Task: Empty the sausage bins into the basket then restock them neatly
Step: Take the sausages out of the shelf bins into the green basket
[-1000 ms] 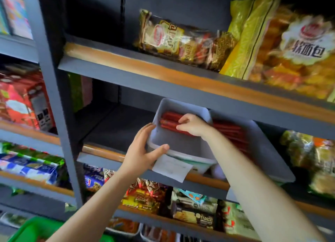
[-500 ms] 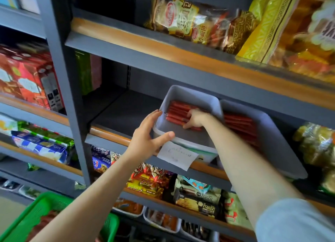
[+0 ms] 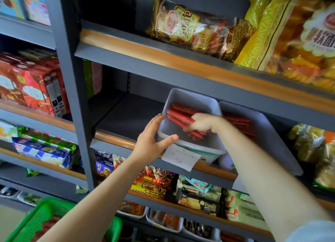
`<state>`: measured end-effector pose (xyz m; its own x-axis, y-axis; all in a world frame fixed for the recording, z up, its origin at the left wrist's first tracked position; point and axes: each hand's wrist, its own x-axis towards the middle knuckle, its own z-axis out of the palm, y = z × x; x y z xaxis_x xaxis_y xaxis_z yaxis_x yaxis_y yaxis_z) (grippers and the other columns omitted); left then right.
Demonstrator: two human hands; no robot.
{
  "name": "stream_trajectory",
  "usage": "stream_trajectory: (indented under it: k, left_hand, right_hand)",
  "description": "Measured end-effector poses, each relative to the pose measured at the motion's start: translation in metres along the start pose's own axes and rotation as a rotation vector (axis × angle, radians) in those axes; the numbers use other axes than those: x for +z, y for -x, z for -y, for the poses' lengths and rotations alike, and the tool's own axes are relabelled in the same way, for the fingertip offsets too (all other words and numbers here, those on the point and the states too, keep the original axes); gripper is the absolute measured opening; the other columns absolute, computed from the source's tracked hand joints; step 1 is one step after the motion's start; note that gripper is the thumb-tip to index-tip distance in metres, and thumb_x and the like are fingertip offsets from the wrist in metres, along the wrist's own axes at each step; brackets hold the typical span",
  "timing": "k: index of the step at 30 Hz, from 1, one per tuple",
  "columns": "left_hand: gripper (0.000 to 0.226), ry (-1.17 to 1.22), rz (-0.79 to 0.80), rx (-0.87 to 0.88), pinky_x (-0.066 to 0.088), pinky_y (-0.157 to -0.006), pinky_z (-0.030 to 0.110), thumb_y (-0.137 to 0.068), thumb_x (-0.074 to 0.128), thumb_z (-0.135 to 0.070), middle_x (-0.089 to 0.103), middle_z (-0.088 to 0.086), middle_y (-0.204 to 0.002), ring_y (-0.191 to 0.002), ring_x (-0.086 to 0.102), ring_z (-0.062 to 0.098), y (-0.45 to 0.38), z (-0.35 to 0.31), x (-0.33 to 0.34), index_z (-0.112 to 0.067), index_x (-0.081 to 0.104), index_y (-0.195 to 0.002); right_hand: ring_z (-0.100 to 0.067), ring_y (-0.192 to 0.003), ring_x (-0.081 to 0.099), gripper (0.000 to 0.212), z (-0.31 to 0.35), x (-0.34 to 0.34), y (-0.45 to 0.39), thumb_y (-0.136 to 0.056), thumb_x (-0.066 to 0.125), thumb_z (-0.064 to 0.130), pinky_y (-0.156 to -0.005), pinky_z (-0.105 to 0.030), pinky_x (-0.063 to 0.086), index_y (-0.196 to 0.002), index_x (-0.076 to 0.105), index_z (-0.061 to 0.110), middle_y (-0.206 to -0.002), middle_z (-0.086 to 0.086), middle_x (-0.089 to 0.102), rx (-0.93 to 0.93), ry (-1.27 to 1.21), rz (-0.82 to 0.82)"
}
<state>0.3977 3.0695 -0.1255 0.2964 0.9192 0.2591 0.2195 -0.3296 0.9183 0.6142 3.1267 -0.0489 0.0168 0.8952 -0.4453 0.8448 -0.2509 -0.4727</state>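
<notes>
At lower left, one green basket (image 3: 34,221) already holds some red sausages. Further right, the left hand (image 3: 151,139) grips the front corner of the left of two grey bins (image 3: 184,100) on the shelf (image 3: 116,142), thumb over the rim. The right hand (image 3: 203,122) clenches a bundle of sausages (image 3: 181,117) inside it. Gripped loosely, several may slip and fall. The right bin (image 3: 272,132) holds more; exact counts are unclear.

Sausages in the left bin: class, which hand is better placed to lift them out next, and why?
Right. The right hand is already inside the left bin, fingers curled round red sausages. The left hand grips the bin's front corner, steadying it.
</notes>
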Motion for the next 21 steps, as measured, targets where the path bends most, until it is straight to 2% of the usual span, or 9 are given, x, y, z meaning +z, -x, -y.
stream_trajectory:
  k: [2,4,6,7,9,11,13,17,21]
  left_hand:
    - [0.077,0.002,0.012,-0.013,0.029,-0.111,0.022,-0.083,0.069,-0.053,0.032,-0.019,-0.154,-0.140,0.029,-0.001,0.000,-0.002,-0.003,-0.034,0.036,-0.149]
    - [0.055,0.038,-0.058,-0.020,0.039,-0.104,0.022,-0.088,0.069,-0.044,0.050,-0.019,-0.141,-0.130,0.044,0.000,0.006,-0.007,-0.009,-0.032,0.051,-0.139]
    - [0.032,0.259,-0.133,-0.076,0.051,-0.093,0.024,-0.092,0.066,-0.037,0.069,-0.012,-0.119,-0.114,0.062,0.007,0.016,-0.015,-0.019,-0.027,0.066,-0.123]
    - [0.029,0.419,-0.103,-0.116,0.054,-0.089,0.023,-0.095,0.063,-0.035,0.073,-0.007,-0.112,-0.110,0.066,0.012,0.020,-0.019,-0.023,-0.023,0.069,-0.120]
    - [0.036,0.691,0.036,-0.141,0.050,-0.096,0.028,-0.100,0.055,-0.036,0.072,0.005,-0.116,-0.114,0.065,0.020,0.030,-0.024,-0.032,-0.011,0.067,-0.122]
    - [0.044,0.822,0.099,-0.142,0.046,-0.103,0.038,-0.099,0.053,-0.040,0.069,0.013,-0.117,-0.113,0.064,0.027,0.036,-0.021,-0.040,-0.001,0.067,-0.113]
    - [0.040,0.892,0.077,-0.176,0.049,-0.094,0.039,-0.094,0.056,-0.039,0.067,0.017,-0.100,-0.096,0.064,0.028,0.042,-0.016,-0.049,-0.001,0.066,-0.100]
    - [0.026,0.942,0.029,-0.296,0.045,-0.078,0.036,-0.091,0.060,-0.033,0.061,0.008,-0.073,-0.074,0.059,0.022,0.056,0.006,-0.069,-0.008,0.063,-0.084]
    - [0.028,0.985,-0.007,-0.409,0.047,-0.080,0.038,-0.088,0.068,-0.035,0.058,0.010,-0.076,-0.073,0.058,0.025,0.072,0.036,-0.099,-0.007,0.066,-0.091]
  right_hand:
    - [-0.026,-0.065,0.068,0.031,0.006,-0.006,0.023,-0.093,0.066,0.020,-0.070,-0.043,0.058,-0.111,0.056,-0.003,-0.083,-0.014,0.072,-0.076,-0.192,0.018]
    - [-0.022,-0.060,0.065,0.031,0.017,-0.008,0.050,-0.094,0.064,0.023,-0.061,-0.036,0.055,-0.110,0.057,-0.003,-0.081,-0.013,0.071,-0.162,-0.279,0.040]
    - [-0.021,-0.057,0.063,0.028,0.031,-0.002,0.075,-0.094,0.064,0.024,-0.055,-0.032,0.053,-0.107,0.061,0.000,-0.080,-0.013,0.070,-0.234,-0.333,0.080]
    - [-0.021,-0.056,0.062,0.026,0.038,0.004,0.087,-0.093,0.064,0.025,-0.054,-0.031,0.052,-0.104,0.062,0.002,-0.079,-0.013,0.070,-0.265,-0.360,0.104]
    - [-0.021,-0.053,0.061,0.024,0.054,0.024,0.105,-0.090,0.063,0.026,-0.050,-0.029,0.051,-0.103,0.063,0.006,-0.079,-0.014,0.068,-0.321,-0.405,0.164]
    - [-0.019,-0.050,0.061,0.024,0.067,0.047,0.111,-0.091,0.061,0.023,-0.046,-0.026,0.050,-0.105,0.061,0.003,-0.078,-0.014,0.068,-0.344,-0.432,0.197]
    - [-0.018,-0.050,0.061,0.022,0.077,0.070,0.110,-0.095,0.059,0.019,-0.046,-0.025,0.050,-0.105,0.060,0.000,-0.077,-0.014,0.069,-0.323,-0.450,0.204]
    - [-0.021,-0.053,0.066,0.025,0.092,0.110,0.105,-0.097,0.055,0.022,-0.047,-0.027,0.053,-0.106,0.059,-0.001,-0.086,-0.021,0.071,-0.262,-0.614,0.248]
    - [-0.032,-0.077,0.072,0.037,0.103,0.142,0.092,-0.092,0.052,0.030,-0.063,-0.032,0.059,-0.111,0.063,0.000,-0.105,-0.026,0.070,-0.177,-0.854,0.395]
